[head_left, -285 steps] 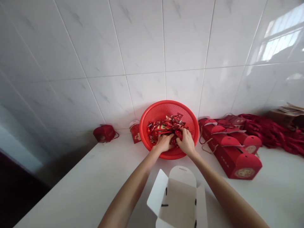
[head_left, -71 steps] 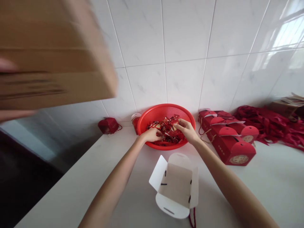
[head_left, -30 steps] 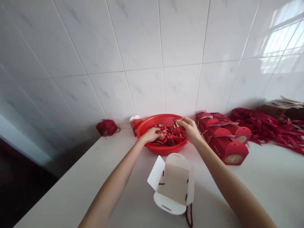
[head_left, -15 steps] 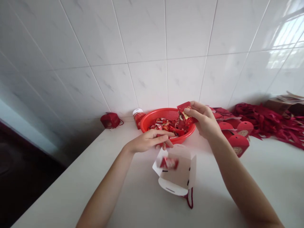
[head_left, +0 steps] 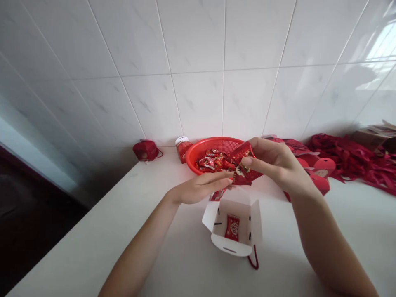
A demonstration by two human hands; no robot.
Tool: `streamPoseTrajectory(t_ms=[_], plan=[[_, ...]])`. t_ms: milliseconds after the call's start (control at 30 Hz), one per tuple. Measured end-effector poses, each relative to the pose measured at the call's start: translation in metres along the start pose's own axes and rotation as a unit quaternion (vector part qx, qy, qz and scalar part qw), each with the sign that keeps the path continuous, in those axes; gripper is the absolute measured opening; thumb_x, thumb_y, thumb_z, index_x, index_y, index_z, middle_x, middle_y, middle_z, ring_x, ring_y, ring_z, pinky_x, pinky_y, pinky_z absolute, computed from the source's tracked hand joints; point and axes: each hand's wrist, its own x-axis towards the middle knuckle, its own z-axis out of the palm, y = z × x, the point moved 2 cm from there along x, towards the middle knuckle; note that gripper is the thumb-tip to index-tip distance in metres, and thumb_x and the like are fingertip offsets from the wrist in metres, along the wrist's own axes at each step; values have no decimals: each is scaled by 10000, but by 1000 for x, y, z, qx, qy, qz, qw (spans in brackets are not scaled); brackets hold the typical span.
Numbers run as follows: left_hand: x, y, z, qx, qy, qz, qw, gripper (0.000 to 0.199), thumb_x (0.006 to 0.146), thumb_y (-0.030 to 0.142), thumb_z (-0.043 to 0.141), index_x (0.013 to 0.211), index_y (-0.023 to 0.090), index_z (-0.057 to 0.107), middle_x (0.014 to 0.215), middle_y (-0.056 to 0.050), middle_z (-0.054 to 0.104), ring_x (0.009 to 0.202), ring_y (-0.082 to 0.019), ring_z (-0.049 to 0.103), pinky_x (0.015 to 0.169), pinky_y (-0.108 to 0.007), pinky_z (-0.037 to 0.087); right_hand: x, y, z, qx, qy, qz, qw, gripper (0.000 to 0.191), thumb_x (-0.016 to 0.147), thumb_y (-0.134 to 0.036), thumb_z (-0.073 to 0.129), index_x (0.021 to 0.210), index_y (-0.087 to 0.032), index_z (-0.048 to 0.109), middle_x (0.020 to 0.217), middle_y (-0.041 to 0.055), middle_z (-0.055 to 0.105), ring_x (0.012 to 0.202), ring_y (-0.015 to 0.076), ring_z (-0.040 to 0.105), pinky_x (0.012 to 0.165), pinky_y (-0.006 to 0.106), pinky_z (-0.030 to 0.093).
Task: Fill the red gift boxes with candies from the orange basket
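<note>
An open white-lined box [head_left: 219,243] stands on the white table with one red candy packet [head_left: 232,227] lying inside and a dark red cord loop at its front. Behind it, a red plastic basket [head_left: 198,149] holds many red-wrapped candies [head_left: 213,161]. My right hand [head_left: 272,161] pinches red packets [head_left: 243,159] above the basket's right front rim. My left hand [head_left: 202,187] is between basket and box, its fingertips near those packets; a red-wrapped candy [head_left: 217,195] shows under its fingers, against the palm side.
A closed red box [head_left: 145,150] sits at the back left. Beside the basket stands a red container with a white top [head_left: 183,147]. Several red boxes [head_left: 321,167], a heap of red ribbons [head_left: 349,159] and a cardboard box [head_left: 366,139] line the right, along the tiled wall.
The packet that was blurred above the box now lies on its bottom. My right hand has come lower and closer to my left hand, still with red packets. The view has shifted slightly.
</note>
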Motion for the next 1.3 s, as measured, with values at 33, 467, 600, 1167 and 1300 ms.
streamPoseTrajectory(t_ms=[33,467,600,1167,1300], plan=[[-2,1,-1,13,9,5,1000,439,978,491,503,1347,264,580,1372,-53,599,1265,-216,528,1072,-357,401,-1,-1,1,-8,-13,-2,1000,237,871,-408,685,880,-175,638,808,39,624,722,153,567,612,284,490],[-25,8,-20,258,-15,-40,965,365,949,466,527,1176,226,682,1193,-69,678,1043,-220,614,809,-278,474,-9,0,16,-238,-196,-8,951,176,958,-306,514,881,-189,621,725,1,580,618,115,452,556,252,368],[-25,4,-19,290,-43,-57,954,339,938,446,538,1131,221,702,1124,-56,704,987,-208,627,780,-264,460,-10,2,20,-240,-212,-5,947,143,928,-280,552,879,-186,649,794,18,643,671,126,530,597,257,410],[-30,8,-17,285,-27,-139,948,326,846,452,595,781,175,755,673,0,668,586,-127,543,539,-235,361,-30,12,-9,-473,-253,134,834,356,892,-507,535,1063,-227,673,936,87,708,828,272,653,666,355,463],[-31,11,-14,297,-34,-118,947,327,859,460,607,956,191,766,810,-24,724,717,-167,627,627,-243,425,-27,17,1,-463,-282,130,830,303,898,-458,534,1012,-217,679,960,88,706,825,261,644,645,341,454]])
